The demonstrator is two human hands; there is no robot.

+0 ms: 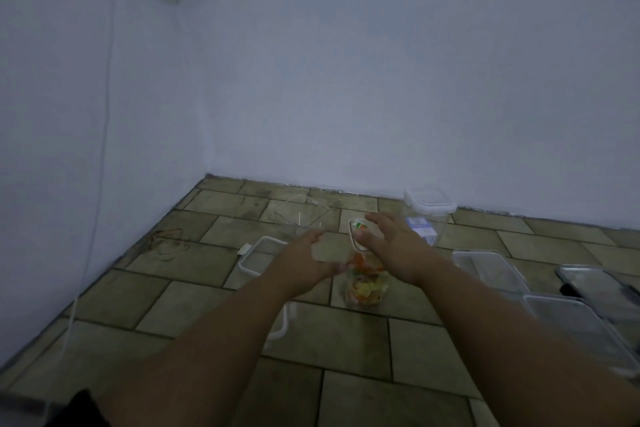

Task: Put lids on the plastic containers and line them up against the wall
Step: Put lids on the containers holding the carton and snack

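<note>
A tall clear container (367, 284) filled with orange, green and yellow pieces stands on the tiled floor in the middle. Its white-rimmed lid (356, 236) sits at the top, tilted toward me. My right hand (391, 239) lies over that lid with fingers stretched out and the thumb at the rim. My left hand (301, 260) is just left of the container and grips a flat translucent plastic piece (327, 251), apparently a lid, that reaches to the container's side. A lidded clear container (429, 206) stands against the wall behind my right hand.
An open clear container (301, 213) sits near the wall at centre left. A white-rimmed lid (254, 255) lies under my left forearm. Several clear containers (491, 270) and a dark tray (595, 288) lie at the right. A white cable (104, 149) hangs down the left wall.
</note>
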